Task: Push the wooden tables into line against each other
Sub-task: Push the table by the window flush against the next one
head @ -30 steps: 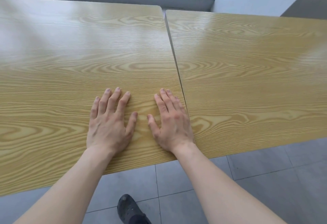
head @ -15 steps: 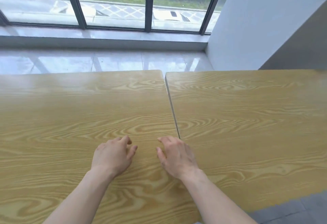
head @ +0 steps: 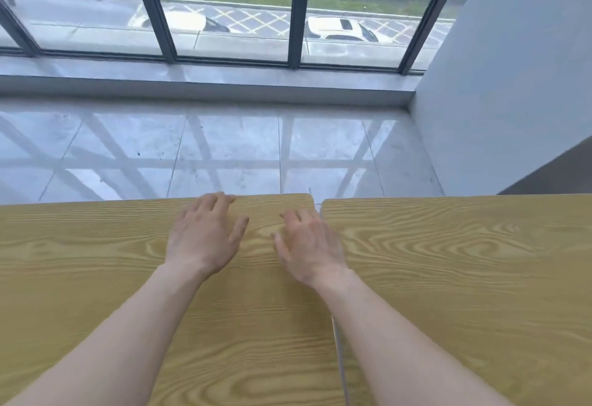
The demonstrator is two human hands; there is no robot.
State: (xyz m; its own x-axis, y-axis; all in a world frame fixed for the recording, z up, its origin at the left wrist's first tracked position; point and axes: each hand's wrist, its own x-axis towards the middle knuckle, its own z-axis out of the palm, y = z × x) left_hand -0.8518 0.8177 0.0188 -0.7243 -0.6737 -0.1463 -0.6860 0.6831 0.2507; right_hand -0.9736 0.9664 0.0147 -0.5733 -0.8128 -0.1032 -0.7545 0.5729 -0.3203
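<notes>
Two light wooden tables stand side by side, the left table point(head: 80, 277) and the right table point(head: 464, 277), with a thin seam between them and their far edges nearly level. My left hand point(head: 203, 239) is over the left table near its far edge, fingers apart, fingertips reaching that edge. My right hand point(head: 309, 247) hovers just left of the seam, fingers spread and slightly curled, blurred by motion. Neither hand holds anything. My right forearm covers part of the seam.
Beyond the tables lies a glossy tiled floor point(head: 224, 152) up to a low sill point(head: 205, 91) under tall windows. A white wall point(head: 499, 101) closes the right side, close to the right table's far corner.
My view has tilted up, showing floor and windows. Both hands have lifted from flat near the front edge and moved forward toward the left table's far edge.
</notes>
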